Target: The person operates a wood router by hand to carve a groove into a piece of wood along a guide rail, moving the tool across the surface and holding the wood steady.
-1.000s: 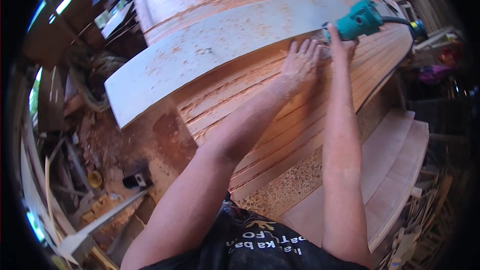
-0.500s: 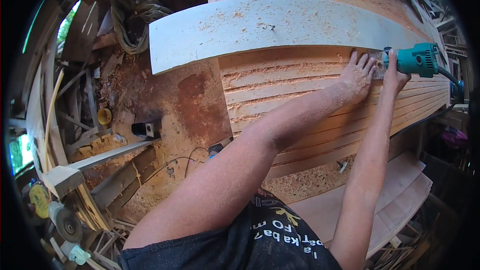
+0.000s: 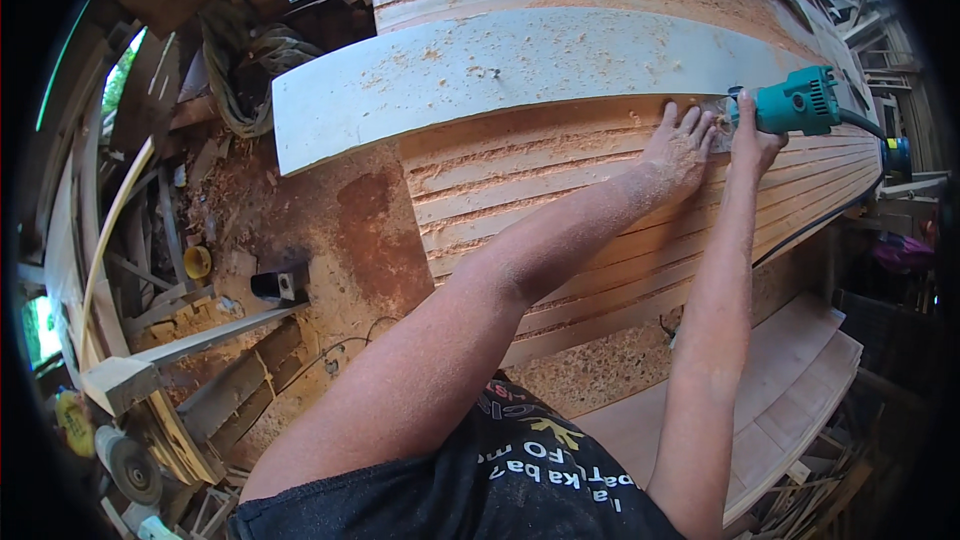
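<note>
My right hand [image 3: 757, 145] is wrapped round a teal trim router [image 3: 797, 103], which lies tilted over on its side with its motor end to the right. Its clear base sits against the curved edge of a long pale board [image 3: 380, 90]. Next to that base, my left hand [image 3: 679, 152] rests flat, fingers spread and their tips by the board's edge. Beneath both hands is a wooden panel [image 3: 520, 185] cut with several long parallel grooves. Sawdust and shavings cling to the grooves, the pale board and my left forearm.
A dark cord [image 3: 862, 123] runs right from the router. Stacked curved plywood sheets [image 3: 770, 430] lie at the lower right. An angle grinder's disc [image 3: 135, 470] shows at lower left, near a wooden beam [image 3: 215, 332]. Coiled rope [image 3: 240, 90] hangs at the upper left.
The whole view has shifted, so the panel, board and hands appear further left. Both hands and the router keep nearly the same place along the board's edge.
</note>
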A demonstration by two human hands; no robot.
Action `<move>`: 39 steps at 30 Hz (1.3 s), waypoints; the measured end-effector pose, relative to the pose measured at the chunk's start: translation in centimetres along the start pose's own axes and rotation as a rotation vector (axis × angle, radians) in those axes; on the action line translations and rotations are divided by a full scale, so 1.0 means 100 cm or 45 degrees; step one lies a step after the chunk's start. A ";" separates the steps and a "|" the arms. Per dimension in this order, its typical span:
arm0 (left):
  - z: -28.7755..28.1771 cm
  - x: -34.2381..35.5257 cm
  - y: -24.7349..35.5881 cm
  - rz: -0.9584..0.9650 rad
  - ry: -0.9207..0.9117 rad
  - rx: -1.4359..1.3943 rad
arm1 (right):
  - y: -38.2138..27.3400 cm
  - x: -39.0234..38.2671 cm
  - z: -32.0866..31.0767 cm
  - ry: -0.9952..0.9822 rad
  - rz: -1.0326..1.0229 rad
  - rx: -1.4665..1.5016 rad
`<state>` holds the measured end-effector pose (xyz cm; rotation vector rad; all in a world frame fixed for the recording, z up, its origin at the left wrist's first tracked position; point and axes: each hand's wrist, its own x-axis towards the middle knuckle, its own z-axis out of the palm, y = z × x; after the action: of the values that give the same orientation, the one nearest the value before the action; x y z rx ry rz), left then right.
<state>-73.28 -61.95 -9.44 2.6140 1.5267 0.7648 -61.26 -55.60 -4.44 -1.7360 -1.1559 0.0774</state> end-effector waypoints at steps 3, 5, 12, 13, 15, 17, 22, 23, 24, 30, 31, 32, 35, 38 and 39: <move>0.003 0.001 0.002 0.017 -0.051 0.013 | -0.009 -0.008 -0.008 -0.063 0.169 -0.089; 0.000 0.000 0.005 0.027 -0.162 0.094 | -0.001 -0.011 -0.007 -0.053 0.229 -0.174; 0.000 0.000 0.000 0.068 -0.099 0.072 | -0.021 -0.022 -0.010 -0.032 0.163 -0.055; 0.002 0.002 0.003 0.076 -0.095 0.066 | -0.019 -0.018 -0.013 -0.012 0.159 -0.057; 0.000 0.006 0.002 0.078 -0.100 0.056 | -0.021 -0.018 -0.012 -0.037 0.189 -0.078; -0.002 0.008 0.002 0.067 -0.131 0.025 | -0.021 -0.015 -0.012 -0.044 0.193 -0.075; 0.001 0.013 0.004 0.050 -0.144 -0.005 | -0.013 -0.008 -0.008 -0.004 0.152 -0.074; 0.002 0.014 0.004 0.051 -0.136 -0.017 | -0.013 -0.007 -0.008 -0.016 0.153 -0.072; 0.003 0.015 0.005 0.050 -0.143 -0.018 | -0.012 -0.006 -0.009 -0.024 0.166 -0.077; 0.015 0.023 0.006 0.056 -0.147 0.033 | -0.008 0.002 -0.011 -0.049 0.182 -0.067; 0.017 0.024 0.007 0.064 -0.145 0.103 | -0.007 0.003 -0.011 -0.055 0.183 -0.069; 0.018 0.025 0.008 0.057 -0.147 0.104 | -0.007 0.003 -0.011 -0.045 0.165 -0.069; 0.019 0.029 0.010 0.050 -0.135 0.068 | -0.004 0.007 -0.013 -0.047 0.155 -0.074; 0.018 0.033 0.013 0.060 -0.126 -0.044 | 0.001 0.014 -0.013 -0.014 0.125 -0.106; 0.019 0.034 0.013 0.056 -0.124 -0.047 | 0.002 0.015 -0.012 -0.017 0.129 -0.096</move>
<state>-70.05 -59.42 -9.47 2.6244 1.4210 0.6509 -59.67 -55.41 -3.39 -1.8629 -1.0928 0.1085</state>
